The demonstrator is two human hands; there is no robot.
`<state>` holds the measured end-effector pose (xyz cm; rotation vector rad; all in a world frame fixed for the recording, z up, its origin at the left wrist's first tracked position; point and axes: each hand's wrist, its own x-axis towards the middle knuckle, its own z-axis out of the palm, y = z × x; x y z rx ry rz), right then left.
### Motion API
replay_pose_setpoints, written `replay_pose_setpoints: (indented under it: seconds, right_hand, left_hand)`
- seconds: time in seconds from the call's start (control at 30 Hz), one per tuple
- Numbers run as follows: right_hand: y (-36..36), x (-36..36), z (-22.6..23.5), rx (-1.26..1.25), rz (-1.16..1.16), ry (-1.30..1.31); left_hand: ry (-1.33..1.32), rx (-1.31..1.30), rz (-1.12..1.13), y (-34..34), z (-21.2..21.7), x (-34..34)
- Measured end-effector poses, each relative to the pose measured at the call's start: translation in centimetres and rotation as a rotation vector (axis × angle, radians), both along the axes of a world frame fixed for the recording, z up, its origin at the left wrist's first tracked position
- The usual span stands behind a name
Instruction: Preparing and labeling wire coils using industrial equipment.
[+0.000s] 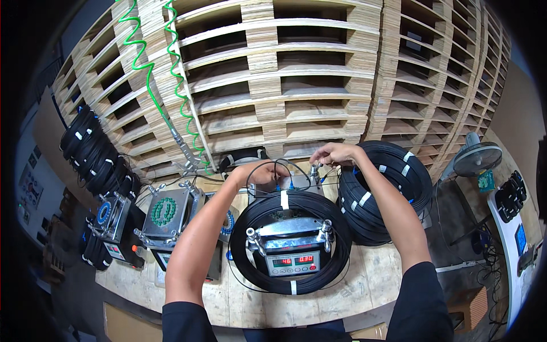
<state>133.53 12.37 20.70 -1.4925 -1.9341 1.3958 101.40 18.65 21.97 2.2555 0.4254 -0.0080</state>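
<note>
left hand [263, 172] pinching thin black cable end [277, 166] | right hand [335, 153] closed on connector [314, 170] | cable coil [292, 242] on counter [364, 285] around tester [292, 251] | thin, springy, likely kink-prone: grip by plug

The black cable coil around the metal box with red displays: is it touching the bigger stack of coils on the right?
Apart. The head view shows a strip of bare wooden table between the black cable coil and the stack of coils.

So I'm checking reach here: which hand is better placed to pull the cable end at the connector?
Probably the right hand: its fingertips pinch at the metal connector behind the black cable coil. The left hand rests beside it.
</note>
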Motion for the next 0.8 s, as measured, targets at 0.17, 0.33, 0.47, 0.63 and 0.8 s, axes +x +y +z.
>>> replay_pose_setpoints:
  seconds: [0.17, 0.33, 0.47, 0.63, 0.8]
  right_hand:
    - [-1.8, -3.3, 0.4, 0.226, -0.244, -0.163]
    - [-3.6, -4.5, -0.7, -0.019, -0.241, 0.057]
    - [-4.1, -4.6, -0.1, -0.038, -0.267, 0.036]
    - [-3.0, -7.7, 0.3, 0.042, -0.215, 0.011]
    - [-3.8, -6.5, 0.7, -0.008, -0.273, -0.059]
  left_hand:
    - [-0.216, 0.221, 0.336, 1.6, -1.2, -3.5]
    - [-0.036, -0.204, 0.459, 1.3, -2.8, -3.0]
    - [-0.04, -0.272, 0.625, 2.6, -3.7, -2.7]
    - [-0.194, -0.495, 0.834, 7.2, -7.5, -6.9]
    - [-0.38, -0.69, 0.966, 3.5, -5.3, -5.6]
